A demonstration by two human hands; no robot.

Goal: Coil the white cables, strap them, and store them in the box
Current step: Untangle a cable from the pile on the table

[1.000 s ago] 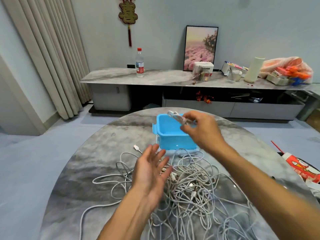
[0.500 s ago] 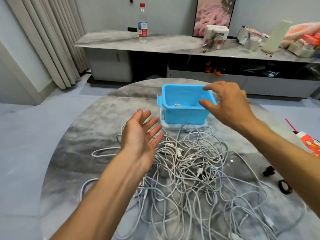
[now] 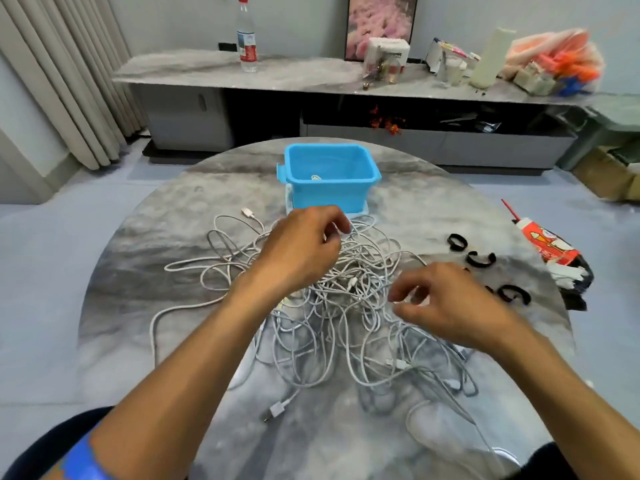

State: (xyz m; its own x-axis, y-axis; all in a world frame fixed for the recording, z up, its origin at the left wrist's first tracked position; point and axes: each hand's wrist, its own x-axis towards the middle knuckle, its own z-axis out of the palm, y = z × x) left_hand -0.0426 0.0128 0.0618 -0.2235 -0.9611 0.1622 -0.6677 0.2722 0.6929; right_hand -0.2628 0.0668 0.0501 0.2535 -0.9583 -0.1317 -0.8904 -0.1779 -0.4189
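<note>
A tangle of white cables (image 3: 346, 306) covers the middle of the round marble table (image 3: 145, 271). Behind it stands the open blue box (image 3: 329, 192) on a white lid, with one coiled white cable (image 3: 315, 177) inside. My left hand (image 3: 301, 247) is palm down over the far part of the tangle, just in front of the box, fingers curled into the cables. Whether it grips one is unclear. My right hand (image 3: 446, 303) hovers over the right side of the tangle, thumb and fingers apart, holding nothing.
Several black straps (image 3: 480, 259) lie on the table to the right of the cables. A red and white packet (image 3: 547, 244) sits at the table's right edge. A long sideboard (image 3: 311, 74) with a bottle and clutter runs along the far wall.
My right hand let the coiled cable go into the box and came back down over the tangle. My left hand turned palm down onto the cables. The view tilted downward.
</note>
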